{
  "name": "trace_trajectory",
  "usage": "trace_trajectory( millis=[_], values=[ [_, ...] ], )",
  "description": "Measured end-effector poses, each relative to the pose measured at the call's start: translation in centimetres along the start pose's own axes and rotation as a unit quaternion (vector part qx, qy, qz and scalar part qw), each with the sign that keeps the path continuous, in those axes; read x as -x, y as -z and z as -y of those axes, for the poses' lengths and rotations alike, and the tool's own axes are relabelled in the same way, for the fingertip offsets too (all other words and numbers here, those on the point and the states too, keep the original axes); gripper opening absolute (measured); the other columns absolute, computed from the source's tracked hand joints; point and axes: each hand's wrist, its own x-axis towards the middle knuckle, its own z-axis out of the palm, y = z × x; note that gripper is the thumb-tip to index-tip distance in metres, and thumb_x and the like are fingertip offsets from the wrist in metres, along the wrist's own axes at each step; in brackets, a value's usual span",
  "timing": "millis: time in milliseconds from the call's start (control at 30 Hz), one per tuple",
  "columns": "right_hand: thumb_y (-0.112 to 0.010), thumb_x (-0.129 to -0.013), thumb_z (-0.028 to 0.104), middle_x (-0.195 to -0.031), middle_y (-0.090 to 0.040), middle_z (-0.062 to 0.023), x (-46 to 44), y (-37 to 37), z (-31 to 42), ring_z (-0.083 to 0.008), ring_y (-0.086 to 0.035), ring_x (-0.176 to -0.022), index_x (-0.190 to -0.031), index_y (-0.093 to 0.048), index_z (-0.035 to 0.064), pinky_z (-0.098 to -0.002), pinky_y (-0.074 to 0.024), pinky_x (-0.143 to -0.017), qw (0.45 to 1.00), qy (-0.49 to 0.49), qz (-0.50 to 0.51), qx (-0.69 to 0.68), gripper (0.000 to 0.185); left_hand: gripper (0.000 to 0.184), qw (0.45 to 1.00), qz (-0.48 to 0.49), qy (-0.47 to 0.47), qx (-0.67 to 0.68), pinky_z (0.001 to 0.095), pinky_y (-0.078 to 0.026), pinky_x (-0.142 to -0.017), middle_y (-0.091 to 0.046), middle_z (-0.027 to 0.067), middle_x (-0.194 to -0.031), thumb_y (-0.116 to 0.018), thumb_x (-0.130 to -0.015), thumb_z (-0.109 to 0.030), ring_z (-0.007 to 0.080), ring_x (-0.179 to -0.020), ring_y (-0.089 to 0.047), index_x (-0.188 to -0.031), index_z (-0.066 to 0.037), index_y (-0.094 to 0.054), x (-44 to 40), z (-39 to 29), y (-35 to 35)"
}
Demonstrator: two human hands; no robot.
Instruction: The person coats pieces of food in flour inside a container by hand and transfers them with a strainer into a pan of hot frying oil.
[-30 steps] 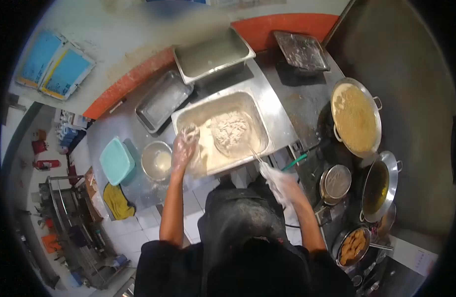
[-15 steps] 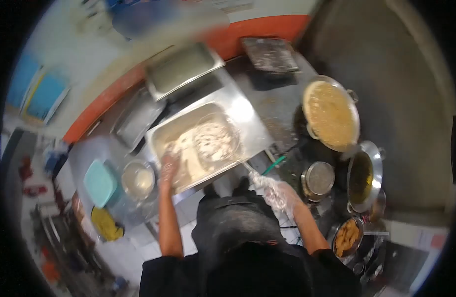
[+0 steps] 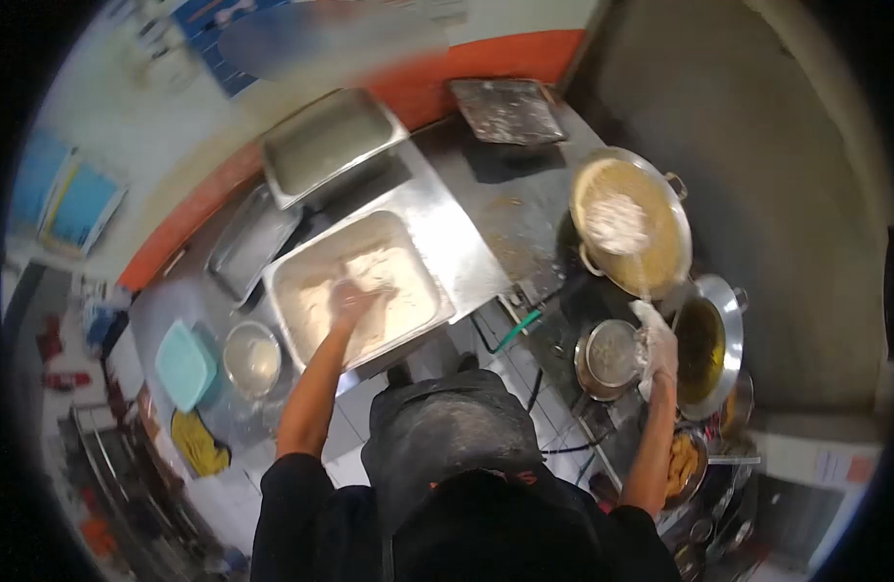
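Observation:
My right hand (image 3: 657, 351), in a flour-coated clear glove, grips the handle of a strainer (image 3: 641, 276). The strainer is over the left part of a two-handled wok of foaming, tan liquid (image 3: 650, 184), and pale floured pieces (image 3: 617, 224) lie in it. Whether the strainer touches the liquid I cannot tell. My left hand (image 3: 353, 303) rests in the white flour (image 3: 379, 262) inside a deep steel pan (image 3: 422, 315). Its fingers point to the right and appear spread, though somewhat blurred and dusted with flour.
A second wok holds dark oil (image 3: 701, 354); a round sieve (image 3: 612, 351) sits left of it. Golden fried pieces (image 3: 682, 466) fill a bowl nearby. Left stand a steel bowl (image 3: 252, 359), a turquoise tub (image 3: 186, 364) and a yellow cloth (image 3: 200, 442). Another steel pan (image 3: 335, 145) stands behind.
My right hand has carried the strainer with the floured pieces out of the steel pan, rightward to over the foaming wok. My left hand has shifted toward the middle of the flour.

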Motion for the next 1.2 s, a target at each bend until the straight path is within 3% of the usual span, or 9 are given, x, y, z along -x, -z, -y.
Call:
trace_trajectory(
  millis=[67,400,500,633,767,867,967,1067,1200],
  values=[
    [-0.054,-0.090,0.021,-0.105,-0.065,-0.0114,-6.2,0.2,-8.3,-0.0260,-0.060,-0.098,-0.104,-0.064,-0.0019,-0.0341,-0.0452,-0.087,0.971,0.188,-0.083,0.120,0.029,0.133,0.999,-0.003,-0.050,0.016,0.0349,-0.029,-0.109,-0.029,0.0277,-0.143,-0.066,-0.055,-0.076,0.0347,-0.132,-0.033,-0.140,0.012,-0.016,1.2,-1.3,0.6],
    [-0.043,-0.096,0.025,-0.126,-0.054,-0.0208,-13.8,3.1,-10.0,-0.0349,-0.050,-0.117,-0.124,-0.053,-0.0005,-0.0388,-0.0361,-0.101,0.903,0.304,-0.164,0.257,0.039,0.123,0.992,0.096,-0.016,-0.086,0.0501,-0.039,-0.101,-0.014,0.0239,-0.151,-0.073,-0.055,-0.066,0.0434,-0.134,-0.026,-0.149,-0.023,-0.006,2.8,-8.8,6.4],
    [-0.025,-0.098,0.046,-0.130,-0.049,-0.0235,-11.3,2.6,-2.9,-0.0359,-0.046,-0.122,-0.121,-0.056,0.0002,-0.0397,-0.0322,-0.105,0.880,0.205,-0.213,0.371,0.060,0.123,0.986,0.097,0.007,-0.136,0.0499,-0.041,-0.099,-0.018,0.0225,-0.150,-0.076,-0.055,-0.062,0.0423,-0.133,-0.029,-0.149,-0.021,-0.008,1.7,-9.9,4.7],
    [-0.036,-0.096,0.033,-0.131,-0.049,-0.0226,-10.5,2.7,-2.5,-0.0349,-0.046,-0.122,-0.127,-0.051,-0.0003,-0.0405,-0.0317,-0.105,0.762,0.349,-0.185,0.513,0.047,0.081,0.992,-0.014,-0.056,-0.109,0.0432,-0.050,-0.086,-0.048,0.0177,-0.130,-0.072,-0.068,-0.035,0.0364,-0.108,-0.055,-0.138,-0.013,-0.037,-1.9,-7.1,-3.4],
    [-0.044,-0.092,0.020,-0.128,-0.053,-0.0169,-7.1,-2.1,-3.3,-0.0298,-0.048,-0.119,-0.121,-0.054,-0.0031,-0.0353,-0.0327,-0.104,0.922,0.264,-0.191,0.210,0.038,0.042,0.967,0.058,-0.238,-0.073,0.0406,-0.051,-0.080,-0.062,0.0175,-0.099,-0.062,-0.072,-0.021,0.0316,-0.095,-0.061,-0.113,-0.010,-0.057,-0.3,-3.6,-3.3],
    [-0.046,-0.090,0.014,-0.122,-0.055,-0.0195,-6.1,-5.8,-14.1,-0.0311,-0.052,-0.113,-0.120,-0.054,-0.0034,-0.0369,-0.0355,-0.101,0.919,0.306,-0.107,0.222,0.036,0.028,0.947,0.104,-0.295,-0.072,0.0407,-0.051,-0.075,-0.065,0.0184,-0.087,-0.065,-0.071,-0.022,0.0326,-0.085,-0.063,-0.095,-0.008,-0.066,0.9,-1.0,-0.1],
    [-0.045,-0.090,0.012,-0.117,-0.059,-0.0160,1.3,-9.4,-4.8,-0.0271,-0.055,-0.107,-0.117,-0.056,-0.0023,-0.0362,-0.0393,-0.098,0.951,0.281,0.047,0.123,0.032,0.034,0.946,-0.059,-0.304,0.101,0.0381,-0.051,-0.071,-0.067,0.0159,-0.083,-0.071,-0.070,-0.026,0.0284,-0.075,-0.064,-0.097,-0.005,-0.066,1.7,2.6,2.0],
    [-0.047,-0.088,0.011,-0.117,-0.061,-0.0121,10.0,-14.5,8.3,-0.0223,-0.056,-0.109,-0.113,-0.061,-0.0002,-0.0338,-0.0417,-0.096,0.945,0.263,0.169,0.094,0.030,0.039,0.963,0.079,-0.103,0.238,0.0350,-0.049,-0.067,-0.067,0.0126,-0.080,-0.075,-0.072,-0.028,0.0217,-0.069,-0.061,-0.099,-0.001,-0.065,4.0,1.8,10.8],
    [-0.051,-0.090,0.020,-0.111,-0.063,-0.0116,13.8,-23.5,6.6,-0.0236,-0.057,-0.102,-0.113,-0.062,0.0049,-0.0339,-0.0443,-0.090,0.896,0.372,0.242,-0.010,0.030,0.038,0.921,-0.041,-0.236,0.309,0.0348,-0.048,-0.065,-0.066,0.0111,-0.079,-0.072,-0.076,-0.024,0.0192,-0.068,-0.058,-0.102,0.002,-0.062,3.5,1.5,12.5]
  ],
)
